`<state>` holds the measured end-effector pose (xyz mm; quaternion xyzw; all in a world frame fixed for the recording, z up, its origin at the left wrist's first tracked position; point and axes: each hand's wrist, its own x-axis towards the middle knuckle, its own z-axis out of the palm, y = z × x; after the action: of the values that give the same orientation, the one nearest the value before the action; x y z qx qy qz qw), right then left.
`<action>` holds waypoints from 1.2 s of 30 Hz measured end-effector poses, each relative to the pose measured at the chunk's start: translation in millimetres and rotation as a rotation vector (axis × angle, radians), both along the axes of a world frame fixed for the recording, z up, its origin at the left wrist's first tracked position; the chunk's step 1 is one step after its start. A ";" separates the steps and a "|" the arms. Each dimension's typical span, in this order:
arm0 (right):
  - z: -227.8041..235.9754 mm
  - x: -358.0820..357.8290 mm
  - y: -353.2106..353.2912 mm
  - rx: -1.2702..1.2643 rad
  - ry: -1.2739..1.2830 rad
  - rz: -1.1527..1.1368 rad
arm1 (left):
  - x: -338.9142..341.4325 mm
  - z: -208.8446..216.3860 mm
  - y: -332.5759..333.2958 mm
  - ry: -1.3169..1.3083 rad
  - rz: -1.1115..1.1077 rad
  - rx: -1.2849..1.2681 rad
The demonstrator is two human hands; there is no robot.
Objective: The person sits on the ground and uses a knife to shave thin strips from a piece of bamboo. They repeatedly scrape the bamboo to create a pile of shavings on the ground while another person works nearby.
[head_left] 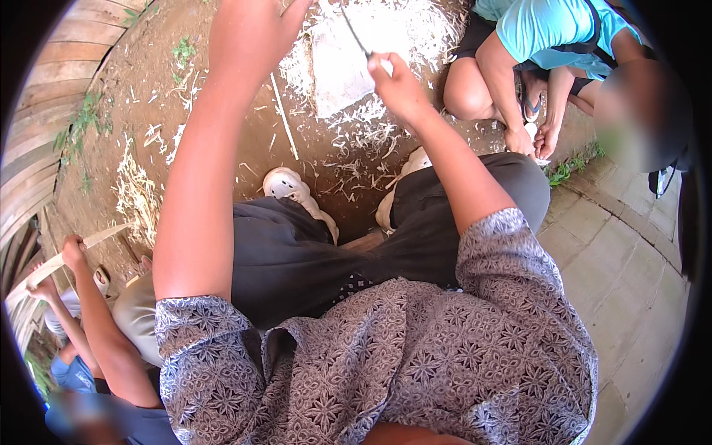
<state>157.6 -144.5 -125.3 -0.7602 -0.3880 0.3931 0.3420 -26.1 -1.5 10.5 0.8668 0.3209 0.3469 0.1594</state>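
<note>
My right hand (398,83) is closed around the near end of a thin, dark, blade-like strip (356,31), which points up and left past the top edge of the view. Only the back and the thumb side of my left hand (256,33) show at the upper edge; its fingers are cut off, so what it holds, if anything, is hidden. On the ground between and beyond my hands lies a pale, flat block (343,70), strewn with whitish shavings (423,33). A slender pale stick (283,119) rests on the soil below my left hand.
At right, a crouching person in a turquoise shirt (549,33) has both hands on a small pale thing. Lower left, another person grips a long pale wooden strip (67,256). A shavings heap (139,196), wooden slats (74,52) and paving (601,252) surround my white shoes (289,185).
</note>
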 end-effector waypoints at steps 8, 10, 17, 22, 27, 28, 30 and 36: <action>2.5 -16.2 -12.4 0.048 -0.075 -0.023 | 10.2 0.7 -0.2 0.006 -0.019 -0.015; 24.8 -14.0 -5.1 0.001 0.029 -0.018 | 3.0 -1.5 1.8 0.024 -0.007 -0.007; 86.8 -35.7 -6.0 0.399 -0.008 -0.146 | -1.8 1.6 -2.1 0.030 0.007 0.023; 39.6 -18.2 -7.7 0.095 0.178 -0.025 | 7.1 -7.8 -2.4 0.044 -0.039 0.042; 72.0 -33.7 -12.2 0.364 0.106 -0.140 | 14.0 -6.2 -2.6 0.038 -0.052 0.036; 25.7 -16.4 -18.6 0.068 -0.094 0.017 | 20.9 -8.4 -4.2 0.033 -0.069 0.029; 17.4 3.5 -26.5 -0.067 -0.060 0.091 | 17.0 -8.7 -7.3 0.079 -0.078 0.074; 78.5 -16.0 -5.7 0.306 0.221 -0.078 | 9.1 0.5 -5.4 0.134 -0.042 0.006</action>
<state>141.6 -150.2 -46.8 -0.6660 -0.3737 0.3971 0.5090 -17.0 -6.9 11.0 0.8950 0.3117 0.2856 0.1423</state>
